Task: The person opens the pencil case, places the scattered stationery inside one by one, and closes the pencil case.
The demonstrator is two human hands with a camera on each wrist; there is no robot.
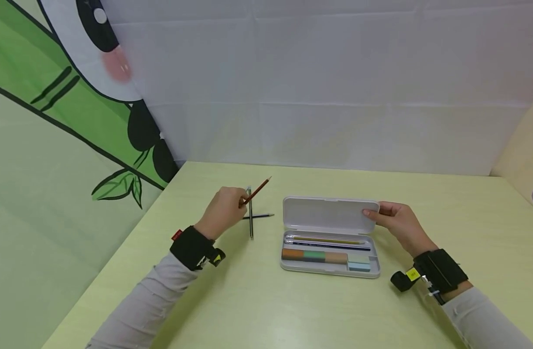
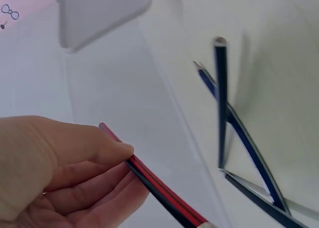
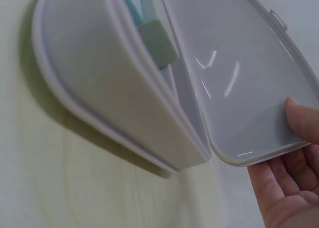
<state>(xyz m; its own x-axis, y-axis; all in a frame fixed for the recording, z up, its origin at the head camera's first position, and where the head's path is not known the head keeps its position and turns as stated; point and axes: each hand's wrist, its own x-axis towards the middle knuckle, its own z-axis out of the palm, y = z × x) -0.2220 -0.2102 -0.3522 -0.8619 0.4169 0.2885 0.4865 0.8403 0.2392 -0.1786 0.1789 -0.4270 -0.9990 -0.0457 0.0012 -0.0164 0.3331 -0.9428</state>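
Observation:
My left hand (image 1: pixel 225 206) pinches a red-and-black striped pencil (image 1: pixel 261 188) between thumb and fingers, above the table; its sharpened tip points up and away to the right. Close beneath and beside it, dark pencils (image 1: pixel 261 215) lie crossed, seen larger as dark blue sticks (image 2: pixel 249 143) in the left wrist view. On the right, my right hand (image 1: pixel 397 223) grips the corner of the raised lid (image 1: pixel 325 215) of a pale grey pencil case (image 1: pixel 327 274), thumb on the inner face and fingers behind. The case lies open, hinge side away from me.
Inside the case are several pencils (image 1: pixel 327 240), a banded orange, green and tan strip (image 1: pixel 314 255) and a light blue block (image 1: pixel 359 266). The pale wooden table (image 1: pixel 258 310) ends at a white backdrop (image 1: pixel 319 87). A printed green curtain (image 1: pixel 53 203) hangs along the left edge.

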